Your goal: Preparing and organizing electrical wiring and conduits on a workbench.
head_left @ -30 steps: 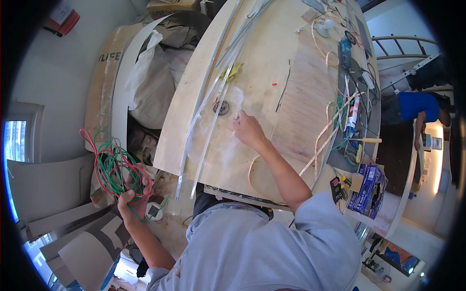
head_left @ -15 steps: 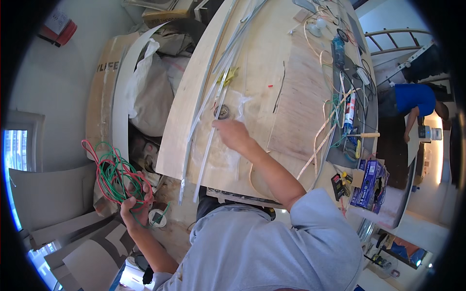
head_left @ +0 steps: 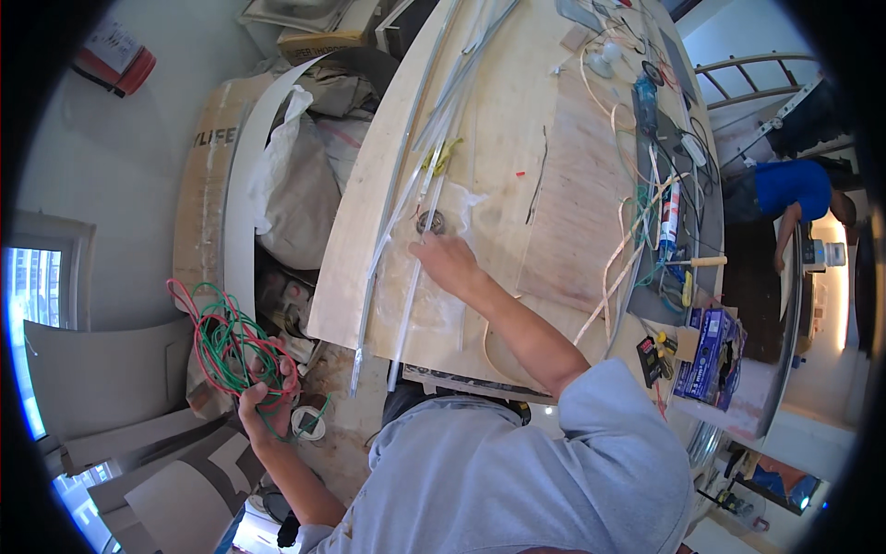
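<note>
In my left hand (head_left: 264,395), fingers closed, hangs a loose tangle of red and green electrical wire (head_left: 226,337), off the left side of the table. A green end trails below it over a small round white container (head_left: 307,423). My right hand (head_left: 448,264) is over the left part of the wooden tabletop, fingertips pinched on a thin pale strip (head_left: 403,323); the exact grip is partly hidden. Just beyond the fingertips lies a small round dark coil (head_left: 430,222). Crumpled clear plastic (head_left: 461,196) lies beside it. Farther up is a yellow-green item (head_left: 448,157) among the strips.
More long strips (head_left: 369,295) lie along the table's left edge. On the right are a teal angle grinder (head_left: 646,103), a sealant tube (head_left: 669,217), tangled cords and a blue box (head_left: 709,351). A large white sack (head_left: 293,198) stands left; a person in blue (head_left: 792,192) works far right.
The whole view has shifted slightly. The near end of the pinched strip has swung a little to the right, away from the other strips. My left hand keeps the wire tangle.
</note>
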`<state>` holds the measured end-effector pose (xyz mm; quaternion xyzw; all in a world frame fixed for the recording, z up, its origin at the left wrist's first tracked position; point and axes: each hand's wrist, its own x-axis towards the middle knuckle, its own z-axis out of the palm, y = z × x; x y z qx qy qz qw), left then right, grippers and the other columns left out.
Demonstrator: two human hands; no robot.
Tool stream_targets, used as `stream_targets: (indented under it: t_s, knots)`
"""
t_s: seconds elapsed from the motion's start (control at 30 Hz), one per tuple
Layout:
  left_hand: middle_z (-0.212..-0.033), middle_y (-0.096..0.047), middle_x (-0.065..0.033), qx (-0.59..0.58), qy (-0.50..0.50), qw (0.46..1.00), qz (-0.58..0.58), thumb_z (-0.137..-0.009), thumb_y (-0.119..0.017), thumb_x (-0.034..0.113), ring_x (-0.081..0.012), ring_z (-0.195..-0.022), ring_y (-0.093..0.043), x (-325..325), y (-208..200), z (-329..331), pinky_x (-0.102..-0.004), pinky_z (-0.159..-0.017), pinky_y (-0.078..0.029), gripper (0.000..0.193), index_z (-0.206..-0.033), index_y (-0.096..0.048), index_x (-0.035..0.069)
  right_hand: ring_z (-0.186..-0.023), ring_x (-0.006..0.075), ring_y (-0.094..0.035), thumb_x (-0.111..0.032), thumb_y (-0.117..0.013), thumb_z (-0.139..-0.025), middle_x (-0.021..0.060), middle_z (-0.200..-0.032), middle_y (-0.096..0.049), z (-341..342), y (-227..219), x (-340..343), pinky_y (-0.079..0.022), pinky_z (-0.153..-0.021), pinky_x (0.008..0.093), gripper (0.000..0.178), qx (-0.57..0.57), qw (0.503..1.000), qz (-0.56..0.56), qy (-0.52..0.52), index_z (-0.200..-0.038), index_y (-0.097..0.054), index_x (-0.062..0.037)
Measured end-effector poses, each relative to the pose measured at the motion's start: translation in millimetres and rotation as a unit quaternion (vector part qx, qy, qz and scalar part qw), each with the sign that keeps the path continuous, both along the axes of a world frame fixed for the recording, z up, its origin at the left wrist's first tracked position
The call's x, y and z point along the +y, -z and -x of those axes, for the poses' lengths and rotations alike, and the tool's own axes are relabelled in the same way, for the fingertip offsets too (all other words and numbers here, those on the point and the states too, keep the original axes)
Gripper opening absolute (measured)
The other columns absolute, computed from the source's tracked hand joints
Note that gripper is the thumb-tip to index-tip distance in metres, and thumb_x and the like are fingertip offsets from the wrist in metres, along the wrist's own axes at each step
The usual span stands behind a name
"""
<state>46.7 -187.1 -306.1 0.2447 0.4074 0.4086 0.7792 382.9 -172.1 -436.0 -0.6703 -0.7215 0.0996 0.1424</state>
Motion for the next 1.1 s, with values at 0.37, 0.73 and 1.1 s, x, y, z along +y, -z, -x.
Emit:
stream_targets:
  t_s: [0.37,0.73,1.1]
  knots:
    - [-0.089,-0.050,-0.0100,-0.001,0.015,1.000,-0.015,-0.063,-0.061,0.024,-0.0161,-0.068,-0.049,-1.8,-0.3,1.1,-0.0265,-0.061,-0.039,0.075,-0.128,-0.037,-0.005,-0.081,0.0366,-0.061,-0.006,-0.053,-0.076,0.0187,-0.083,-0.061,-46.2,9.7,81.0,-0.050,-0.068,0.0453,0.013,0.113,0.987,-0.111,-0.013,-0.085,-0.062,-0.0044]
    - [-0.093,-0.051,-0.0113,-0.015,0.000,1.000,-0.010,-0.068,-0.061,0.024,-0.0172,-0.069,-0.049,-9.1,9.0,14.8,-0.0285,-0.061,-0.041,0.076,-0.133,-0.033,-0.004,-0.101,0.0360,-0.057,-0.024,-0.072,-0.072,0.0212,-0.103,-0.060,-87.8,22.9,129.1,-0.046,-0.086,0.0415,0.039,0.184,0.927,0.024,0.325,-0.102,-0.058,-0.0021]
    - [-0.092,-0.050,-0.0125,-0.022,0.006,1.000,0.006,-0.063,-0.061,0.020,-0.0184,-0.070,-0.050,-2.0,2.0,2.3,-0.0288,-0.060,-0.042,0.076,-0.130,-0.036,-0.004,-0.082,0.0281,-0.061,-0.014,-0.058,-0.084,0.0162,-0.092,-0.060,-88.8,-70.4,138.7,-0.049,-0.072,0.0367,0.018,0.436,0.835,-0.289,0.172,-0.093,-0.054,0.0008]
